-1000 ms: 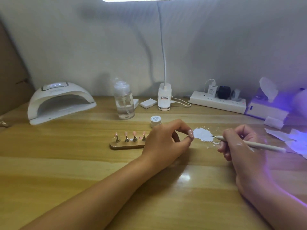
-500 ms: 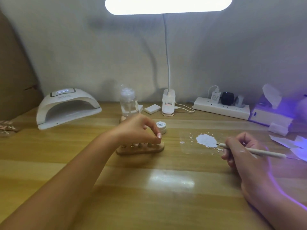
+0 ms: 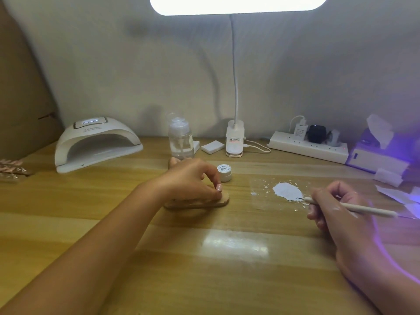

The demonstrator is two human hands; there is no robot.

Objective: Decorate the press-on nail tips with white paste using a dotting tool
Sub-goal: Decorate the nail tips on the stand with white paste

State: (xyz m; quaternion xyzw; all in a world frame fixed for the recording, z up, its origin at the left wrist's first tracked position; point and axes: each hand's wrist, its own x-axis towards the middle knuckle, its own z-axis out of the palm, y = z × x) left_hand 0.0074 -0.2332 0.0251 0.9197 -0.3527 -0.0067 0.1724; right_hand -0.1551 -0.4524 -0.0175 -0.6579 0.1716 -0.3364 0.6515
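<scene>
A small wooden nail-tip stand (image 3: 221, 200) lies mid-table, mostly covered by my left hand (image 3: 191, 178), whose curled fingers grip it from above. The nail tips on it are hidden under that hand. To the right, a blob of white paste (image 3: 286, 191) sits on a clear sheet (image 3: 261, 202). My right hand (image 3: 336, 204) holds a white dotting tool (image 3: 363, 209) like a pen, its thin metal point at the paste's right edge. A small white paste jar (image 3: 225, 172) stands just behind the stand.
A white UV nail lamp (image 3: 95, 143) stands back left, with a clear pump bottle (image 3: 180, 138) and a desk lamp base (image 3: 235, 142) behind the stand. A power strip (image 3: 306, 146) and tissue box (image 3: 381, 153) line the back right. Paper scraps (image 3: 395, 192) lie far right.
My left hand moved left from beside the paste to the wooden stand and gripped it from above. The right hand kept the dotting tool at the paste. The view tilted upward.
</scene>
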